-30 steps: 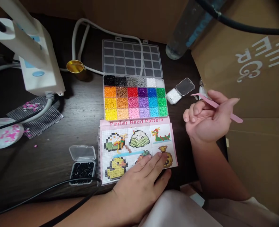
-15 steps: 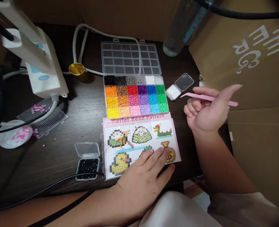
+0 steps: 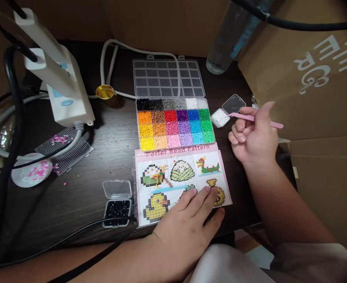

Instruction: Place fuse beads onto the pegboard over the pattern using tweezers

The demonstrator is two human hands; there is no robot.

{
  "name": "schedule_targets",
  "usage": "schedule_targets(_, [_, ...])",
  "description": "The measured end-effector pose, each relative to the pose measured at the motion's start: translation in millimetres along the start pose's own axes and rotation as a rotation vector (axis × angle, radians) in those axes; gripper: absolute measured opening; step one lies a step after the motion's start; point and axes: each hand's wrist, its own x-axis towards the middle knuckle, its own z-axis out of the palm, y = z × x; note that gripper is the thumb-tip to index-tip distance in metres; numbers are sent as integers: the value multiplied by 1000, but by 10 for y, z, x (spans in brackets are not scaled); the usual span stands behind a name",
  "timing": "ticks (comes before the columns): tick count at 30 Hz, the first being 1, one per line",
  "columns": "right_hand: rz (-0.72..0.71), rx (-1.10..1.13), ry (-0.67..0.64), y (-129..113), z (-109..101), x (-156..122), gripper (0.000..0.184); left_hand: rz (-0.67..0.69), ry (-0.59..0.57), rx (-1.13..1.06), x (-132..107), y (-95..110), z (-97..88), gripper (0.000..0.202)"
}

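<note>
Between the thumb and fingers of my right hand (image 3: 252,137) is a pair of pink tweezers (image 3: 247,117). Their bent tip is at the edge of a small open box of white beads (image 3: 220,118); whether a bead is in the tip is too small to tell. My left hand (image 3: 191,216) lies flat, fingers spread, on the lower right of the bead pattern sheet (image 3: 204,182), hiding part of it. On the sheet a yellow duck (image 3: 156,206) and other pixel pictures show, with a clear pegboard over its left side. Above the sheet stands a sorted bead case (image 3: 178,124), lid open.
A small box of black beads (image 3: 117,214) stands left of the sheet, a cable across it. Farther left are a dish with pink beads (image 3: 32,169), a pegboard (image 3: 73,153) and a power strip (image 3: 70,90). A gold cup (image 3: 105,94) and clear bottle (image 3: 220,51) stand behind.
The view has shifted, so the table things appear farther right. My right hand has brought the tweezers' tip left to the white bead box. My left hand stays flat on the sheet.
</note>
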Motion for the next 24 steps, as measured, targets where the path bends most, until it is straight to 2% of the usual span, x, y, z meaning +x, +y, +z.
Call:
schedule_targets(7, [174, 135, -141, -11, -149, 57, 41, -7, 29, 14, 0, 13, 29, 42])
schedule_targets(18, [189, 203, -237, -22, -239, -1, 34, -13, 30, 4, -12, 35, 27, 42])
schedule_targets(24, [191, 210, -225, 13, -268, 17, 43, -18, 21, 20, -12, 44, 0, 41])
